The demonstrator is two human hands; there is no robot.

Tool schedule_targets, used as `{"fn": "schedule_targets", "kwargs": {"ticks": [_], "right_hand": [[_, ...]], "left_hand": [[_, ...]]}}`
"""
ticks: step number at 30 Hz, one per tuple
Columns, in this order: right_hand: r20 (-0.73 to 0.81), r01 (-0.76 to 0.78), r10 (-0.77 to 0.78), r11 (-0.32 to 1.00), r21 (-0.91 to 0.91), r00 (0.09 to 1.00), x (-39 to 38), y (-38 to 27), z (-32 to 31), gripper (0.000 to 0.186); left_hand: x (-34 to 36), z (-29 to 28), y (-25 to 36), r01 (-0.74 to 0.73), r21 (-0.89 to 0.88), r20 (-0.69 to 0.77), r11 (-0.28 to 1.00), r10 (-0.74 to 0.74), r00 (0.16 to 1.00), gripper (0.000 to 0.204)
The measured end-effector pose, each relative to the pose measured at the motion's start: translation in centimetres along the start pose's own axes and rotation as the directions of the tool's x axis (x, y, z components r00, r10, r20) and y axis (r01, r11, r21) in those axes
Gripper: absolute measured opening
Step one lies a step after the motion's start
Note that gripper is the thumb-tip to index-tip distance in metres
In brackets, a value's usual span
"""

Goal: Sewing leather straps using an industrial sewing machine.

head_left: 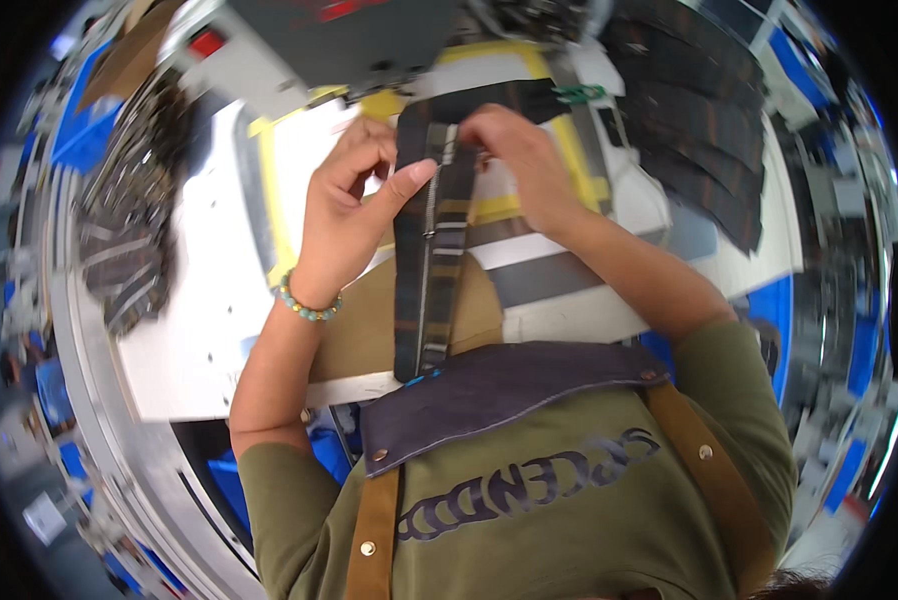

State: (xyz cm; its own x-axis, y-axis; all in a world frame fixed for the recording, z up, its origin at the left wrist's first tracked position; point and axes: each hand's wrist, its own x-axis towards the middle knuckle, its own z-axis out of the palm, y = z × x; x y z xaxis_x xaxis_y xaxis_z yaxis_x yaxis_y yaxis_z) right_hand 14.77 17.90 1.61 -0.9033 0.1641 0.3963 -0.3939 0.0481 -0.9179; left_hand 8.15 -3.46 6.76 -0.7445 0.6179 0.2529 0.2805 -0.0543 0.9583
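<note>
A long strip of dark plaid fabric lies lengthwise before me, with a zipper running along it. Its lower end reaches the table edge at my apron. My left hand is at the upper left edge, thumb over the cloth beside the zipper and fingers curled in, closed on the fabric. Across from it, my right hand has its bent fingers on the strip's upper right part, closed on the cloth; its fingertips are partly hidden and blurred. A bracelet circles my left wrist.
A grey machine body stands at the far side of the white table. Yellow tape marks the surface. Dark plaid pieces lie at right, more fabric hangs at left. A green-handled tool sits near the strip's top.
</note>
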Motion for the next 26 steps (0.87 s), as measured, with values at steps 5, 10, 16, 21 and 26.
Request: {"fn": "schedule_targets", "kwargs": {"ticks": [5, 10, 16, 21, 26], "right_hand": [[-0.03, -0.13, 0.127, 0.987, -0.099, 0.991, -1.0, -0.6, -1.6, 0.04], [0.02, -0.167, 0.169, 0.983, -0.073, 0.985, -1.4, -1.0, -1.3, 0.03], [0.311, -0.041, 0.114, 0.972, -0.23, 0.943, -1.1, -1.7, -1.9, 0.025], [0.314, 0.014, 0.08, 0.958, -0.286, 0.946, -0.8, -2.6, -2.8, 0.026], [0.337, -0.024, 0.122, 0.96, -0.279, 0.933, -0.4, -1.8, -3.1, 0.026]], "left_hand": [[-5.9, -12.8, 13.1, -0.366, -0.354, 0.005, 0.861, 0.393, 0.92, 0.046], [-21.6, -24.9, 25.3, -0.286, -0.054, -0.288, 0.957, 0.259, 0.922, 0.041], [-32.0, -24.3, 24.6, 0.741, 0.634, -0.675, 0.22, 0.624, 0.393, 0.036], [-44.2, -27.2, 19.8, 0.918, 0.175, -0.861, -0.357, 0.396, 0.318, 0.061], [-55.8, -30.1, 12.2, 0.886, 0.058, -0.946, -0.46, 0.259, 0.197, 0.074]]}}
